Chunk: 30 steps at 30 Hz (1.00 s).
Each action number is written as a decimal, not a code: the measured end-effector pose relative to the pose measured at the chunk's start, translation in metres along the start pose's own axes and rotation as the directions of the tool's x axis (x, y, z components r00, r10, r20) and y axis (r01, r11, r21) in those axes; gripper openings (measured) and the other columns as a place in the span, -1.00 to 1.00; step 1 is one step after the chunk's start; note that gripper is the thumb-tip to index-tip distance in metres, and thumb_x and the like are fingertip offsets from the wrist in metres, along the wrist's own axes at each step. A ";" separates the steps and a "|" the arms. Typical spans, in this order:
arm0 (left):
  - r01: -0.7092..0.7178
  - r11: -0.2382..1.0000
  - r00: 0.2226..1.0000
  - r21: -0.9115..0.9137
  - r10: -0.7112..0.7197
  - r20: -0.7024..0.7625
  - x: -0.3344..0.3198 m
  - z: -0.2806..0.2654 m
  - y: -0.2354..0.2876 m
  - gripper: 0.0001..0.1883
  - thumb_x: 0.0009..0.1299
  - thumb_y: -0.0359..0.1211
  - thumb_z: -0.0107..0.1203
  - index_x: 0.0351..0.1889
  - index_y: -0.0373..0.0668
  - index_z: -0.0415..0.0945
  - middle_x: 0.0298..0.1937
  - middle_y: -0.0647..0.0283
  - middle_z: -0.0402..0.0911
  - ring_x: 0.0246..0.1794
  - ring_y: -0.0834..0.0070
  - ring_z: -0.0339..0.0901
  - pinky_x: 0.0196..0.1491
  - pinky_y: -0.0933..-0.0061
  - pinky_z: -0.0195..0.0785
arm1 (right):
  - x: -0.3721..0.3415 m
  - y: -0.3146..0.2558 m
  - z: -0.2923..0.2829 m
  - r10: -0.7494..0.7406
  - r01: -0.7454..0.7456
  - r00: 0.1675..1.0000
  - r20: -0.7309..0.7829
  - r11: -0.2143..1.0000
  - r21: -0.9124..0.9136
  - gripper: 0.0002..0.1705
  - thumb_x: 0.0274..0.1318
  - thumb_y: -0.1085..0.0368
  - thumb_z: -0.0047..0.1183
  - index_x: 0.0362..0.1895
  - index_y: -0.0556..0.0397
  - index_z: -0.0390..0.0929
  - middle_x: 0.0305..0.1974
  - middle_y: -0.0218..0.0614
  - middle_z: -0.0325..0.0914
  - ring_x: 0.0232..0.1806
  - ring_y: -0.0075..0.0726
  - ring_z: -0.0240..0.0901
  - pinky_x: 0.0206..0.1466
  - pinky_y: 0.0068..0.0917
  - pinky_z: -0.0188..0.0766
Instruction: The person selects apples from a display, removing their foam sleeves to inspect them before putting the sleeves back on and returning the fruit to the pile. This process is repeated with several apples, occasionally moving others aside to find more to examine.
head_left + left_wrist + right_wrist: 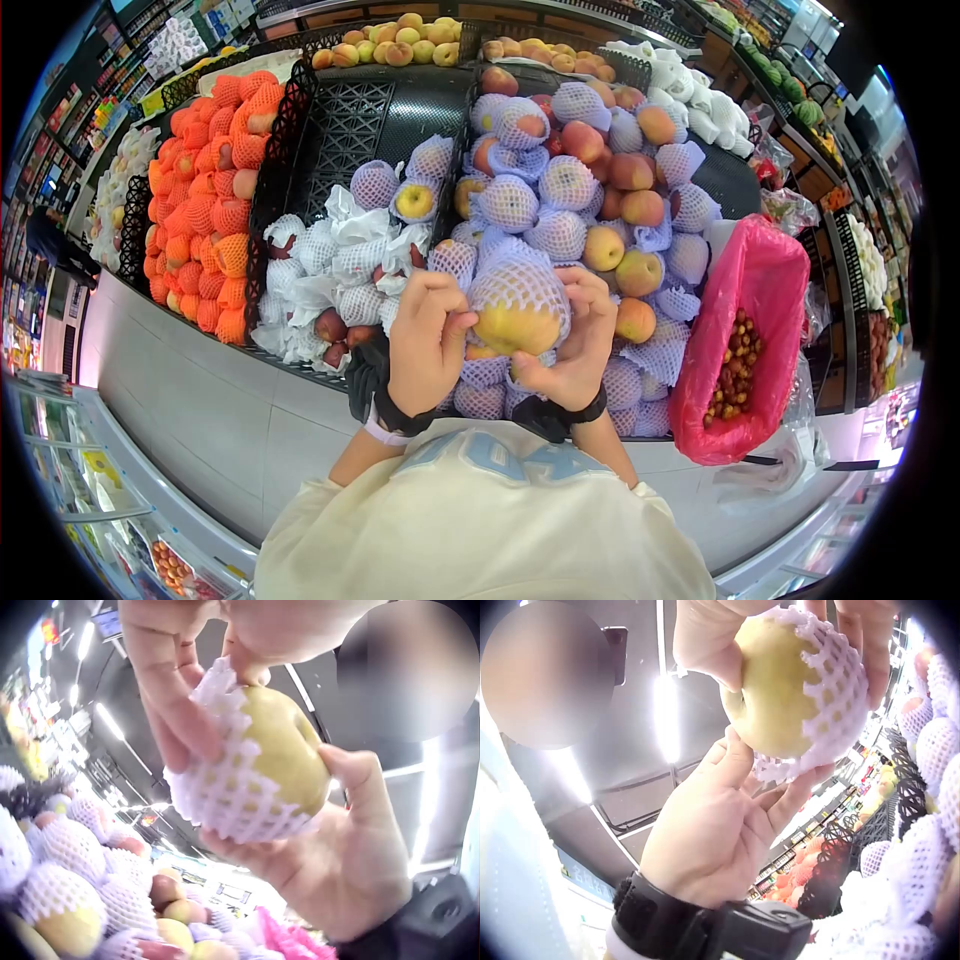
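Two hands share one yellow-green apple (517,325), held up in front of the chest, above the right-hand bin (728,182). A pale purple foam net (515,280) covers its far half; the bare end, with its dimple, faces the person. The left hand (425,345) has its grip on the apple's left side, fingers bent against the net. The right hand (572,350) grips the other side, fingers behind the net and thumb on the bare skin near the dimple.

That bin is heaped with apples, many in purple nets (567,183), others as loose apples (640,208), red and yellow, mixed among them.

To its left, the middle bin (345,125) has a black mesh base at the back; in its front part lie white-wrapped fruit (345,250), with some dark red fruit (330,325) showing. A purple-netted fruit (375,185) sits just behind these. Further left, a black lattice-walled crate (270,190) is piled with fruit in orange nets (205,200).

On the right stands a long pink tub (780,270), which may be a lined basket; small reddish-brown fruit (735,370) lies in its bottom, well below the rim. At the back, a black basket (630,70) holds orange-yellow fruit (550,52).
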<state>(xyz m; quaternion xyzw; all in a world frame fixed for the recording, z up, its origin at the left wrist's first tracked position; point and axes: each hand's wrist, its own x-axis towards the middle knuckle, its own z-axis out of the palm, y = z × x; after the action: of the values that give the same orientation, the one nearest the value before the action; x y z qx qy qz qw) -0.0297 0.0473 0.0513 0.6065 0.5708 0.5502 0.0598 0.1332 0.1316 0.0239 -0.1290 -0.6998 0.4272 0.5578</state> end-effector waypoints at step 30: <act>0.250 0.662 0.960 -0.706 -0.263 0.092 -0.025 0.033 -0.017 -0.03 0.14 -0.39 0.38 0.42 -0.15 -0.09 0.35 0.14 0.13 0.29 0.31 0.27 0.25 0.30 0.29 | 0.013 -0.019 0.004 -0.015 0.007 0.999 -0.030 0.965 -0.262 -0.80 -0.04 0.59 0.14 -0.25 0.19 0.57 -0.35 -0.19 0.47 -0.35 -0.19 0.44 -0.29 -0.43 0.38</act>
<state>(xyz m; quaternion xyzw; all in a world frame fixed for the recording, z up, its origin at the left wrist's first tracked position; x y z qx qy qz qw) -0.0094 0.0526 0.0112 0.4447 0.3938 0.7189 0.3610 0.1308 0.1276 0.0466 -0.2044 -0.7418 0.3258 0.5493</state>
